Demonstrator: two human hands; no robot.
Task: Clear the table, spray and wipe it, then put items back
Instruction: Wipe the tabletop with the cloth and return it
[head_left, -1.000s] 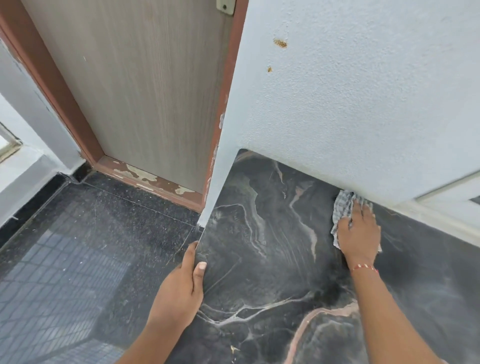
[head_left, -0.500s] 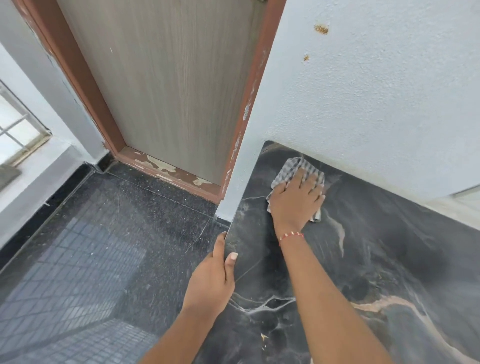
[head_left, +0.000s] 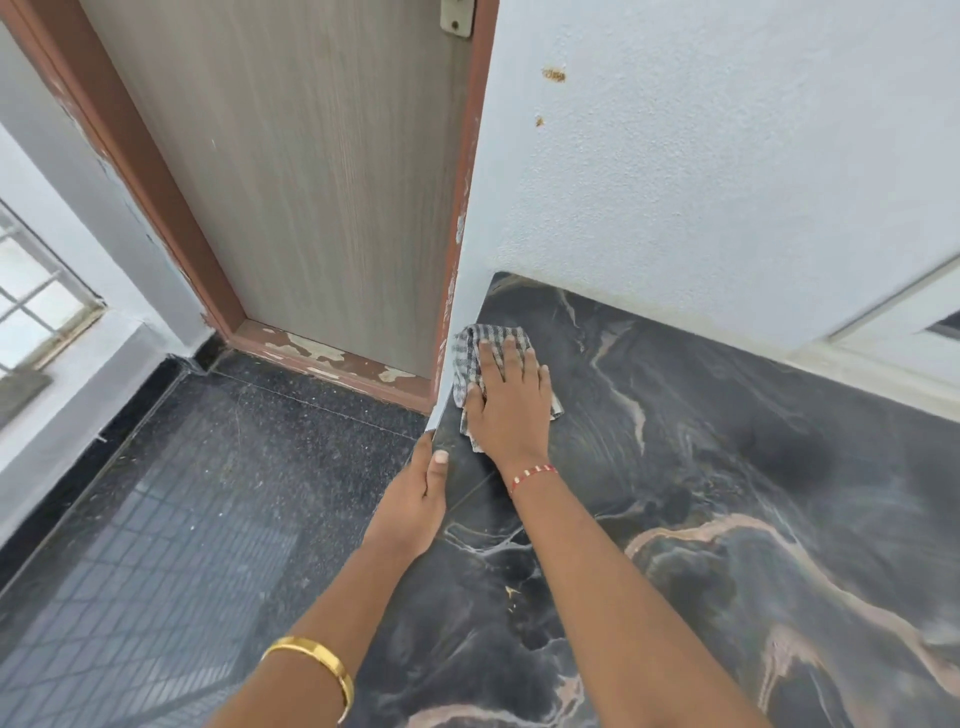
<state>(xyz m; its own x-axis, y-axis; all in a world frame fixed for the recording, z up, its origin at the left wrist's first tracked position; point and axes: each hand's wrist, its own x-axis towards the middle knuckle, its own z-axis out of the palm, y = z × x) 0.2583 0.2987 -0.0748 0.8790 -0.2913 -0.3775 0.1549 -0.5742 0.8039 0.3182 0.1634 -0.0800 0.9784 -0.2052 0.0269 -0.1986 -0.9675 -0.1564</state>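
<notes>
A dark marble table top (head_left: 727, 493) with pale pink and white veins fills the right half of the view. A grey checked cloth (head_left: 470, 353) lies on its far left corner, against the wall. My right hand (head_left: 506, 400) presses flat on the cloth with straight fingers. My left hand (head_left: 415, 504) grips the table's left edge, thumb on top and fingers under the edge.
A white textured wall (head_left: 701, 182) rises behind the table. Left of it stands a grey wooden door (head_left: 311, 182) in a brown frame. Dark speckled floor (head_left: 208, 493) lies below the table's left edge. A window (head_left: 36, 301) sits at far left.
My right hand slid the cloth leftward along the back wall, from mid-table to the far left corner. My left hand stayed on the table's left edge.
</notes>
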